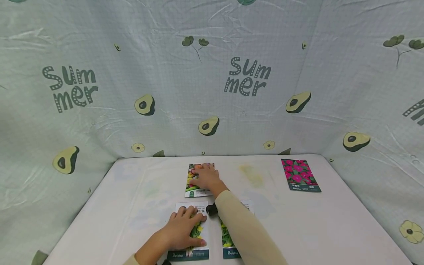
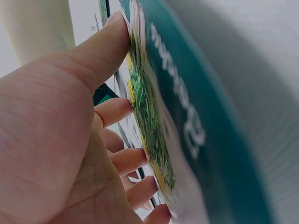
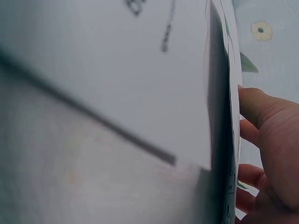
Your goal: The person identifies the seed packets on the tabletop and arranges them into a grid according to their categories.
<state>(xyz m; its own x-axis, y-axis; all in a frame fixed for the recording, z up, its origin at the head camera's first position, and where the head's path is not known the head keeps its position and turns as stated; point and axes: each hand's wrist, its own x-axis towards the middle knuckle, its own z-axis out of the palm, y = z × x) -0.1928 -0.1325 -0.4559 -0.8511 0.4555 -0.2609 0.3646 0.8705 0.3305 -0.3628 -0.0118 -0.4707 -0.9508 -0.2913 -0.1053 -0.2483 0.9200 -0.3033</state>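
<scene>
Packet [image 1: 198, 231] with a leafy, yellow-flowered plant on its front lies flat at the near middle of the tabletop [image 1: 331, 221], under the left hand [image 1: 182, 230]. That hand rests on it with thumb and fingers [image 2: 128, 161] spread apart, fingertips touching the printed face. Just beyond lies a second packet [image 1: 193, 191], showing colourful round fruit; the right hand [image 1: 207, 176] rests across its upper part, fingers apart and laid over the front.

Right of the first packet, with a narrow gap between them, is a third packet [image 1: 227, 239] with green leaves and a dark lower band, partly hidden by the tan right sleeve [image 1: 246, 230]. A small black object [image 1: 212, 209] shows at the right wrist. Well apart, toward the far right corner, lies a fourth packet [image 1: 300, 175] with bright pink flowers. Behind the tabletop hangs a pale sheet [image 1: 172, 73] printed with avocados, flowers and "summer".
</scene>
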